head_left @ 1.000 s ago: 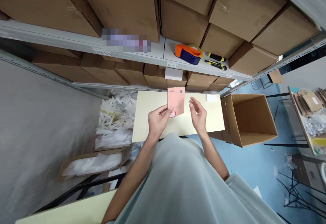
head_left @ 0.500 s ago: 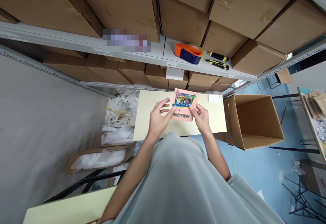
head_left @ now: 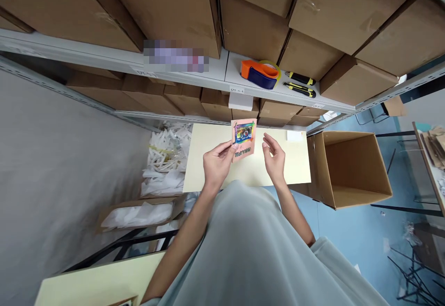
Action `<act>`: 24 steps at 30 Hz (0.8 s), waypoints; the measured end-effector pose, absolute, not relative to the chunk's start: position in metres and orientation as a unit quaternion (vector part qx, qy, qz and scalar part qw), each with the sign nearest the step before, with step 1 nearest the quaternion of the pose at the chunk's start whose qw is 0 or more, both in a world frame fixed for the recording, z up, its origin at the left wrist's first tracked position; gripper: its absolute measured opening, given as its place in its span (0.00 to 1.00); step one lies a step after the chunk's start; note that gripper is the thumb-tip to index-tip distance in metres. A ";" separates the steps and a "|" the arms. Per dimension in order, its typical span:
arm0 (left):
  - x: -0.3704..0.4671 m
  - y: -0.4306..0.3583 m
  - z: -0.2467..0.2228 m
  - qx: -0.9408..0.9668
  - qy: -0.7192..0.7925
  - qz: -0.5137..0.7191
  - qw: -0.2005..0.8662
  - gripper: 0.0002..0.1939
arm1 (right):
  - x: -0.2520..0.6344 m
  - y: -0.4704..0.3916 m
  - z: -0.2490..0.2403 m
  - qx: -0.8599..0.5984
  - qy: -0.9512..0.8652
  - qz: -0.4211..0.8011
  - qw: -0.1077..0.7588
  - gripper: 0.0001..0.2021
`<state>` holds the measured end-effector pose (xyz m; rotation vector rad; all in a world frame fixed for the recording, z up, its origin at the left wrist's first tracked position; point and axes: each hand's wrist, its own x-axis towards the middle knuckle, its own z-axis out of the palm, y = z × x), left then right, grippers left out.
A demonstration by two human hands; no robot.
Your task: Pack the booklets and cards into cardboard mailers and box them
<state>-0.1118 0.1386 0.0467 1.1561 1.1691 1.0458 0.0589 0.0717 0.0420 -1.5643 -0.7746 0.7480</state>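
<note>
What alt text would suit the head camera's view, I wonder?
A person's left hand holds a flat pink item with a colourful picture above a pale table; the right hand is apart. Boxes line shelves ahead; an open carton stands right.

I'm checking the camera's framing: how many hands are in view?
2: the left hand, gripping the pink booklet, and the right hand, apart from it over the pale table.

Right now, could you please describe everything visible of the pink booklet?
The pink booklet is thin, rectangular and papery-looking, with a rainbow-edged picture above dark lettering too small to read. It is held tilted over the pale table, pinched at its left edge by the left hand; the right hand does not touch it.
</note>
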 end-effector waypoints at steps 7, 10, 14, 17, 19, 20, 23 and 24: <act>-0.091 0.119 0.059 0.656 0.433 0.448 0.425 0.14 | 0.024 0.079 0.052 -0.619 -0.342 0.393 0.587 0.28; -0.089 0.116 0.060 0.677 0.406 0.418 0.450 0.13 | 0.030 0.081 0.051 -0.625 -0.313 0.394 0.597 0.28; -0.104 0.135 0.056 0.608 0.456 0.407 0.507 0.23 | 0.050 0.079 0.049 -0.601 -0.308 0.425 0.603 0.29; -0.117 0.155 0.052 0.580 0.468 0.398 0.536 0.30 | 0.059 0.076 0.050 -0.588 -0.326 0.457 0.583 0.30; -0.122 0.163 0.048 0.567 0.445 0.362 0.592 0.30 | 0.061 0.073 0.052 -0.584 -0.342 0.469 0.567 0.30; -0.124 0.165 0.046 0.557 0.436 0.347 0.616 0.29 | 0.061 0.073 0.052 -0.585 -0.351 0.471 0.560 0.30; -0.125 0.166 0.043 0.547 0.434 0.354 0.622 0.24 | 0.065 0.071 0.051 -0.607 -0.388 0.428 0.545 0.24; -0.125 0.165 0.043 0.555 0.436 0.371 0.604 0.22 | 0.067 0.070 0.050 -0.623 -0.406 0.394 0.540 0.20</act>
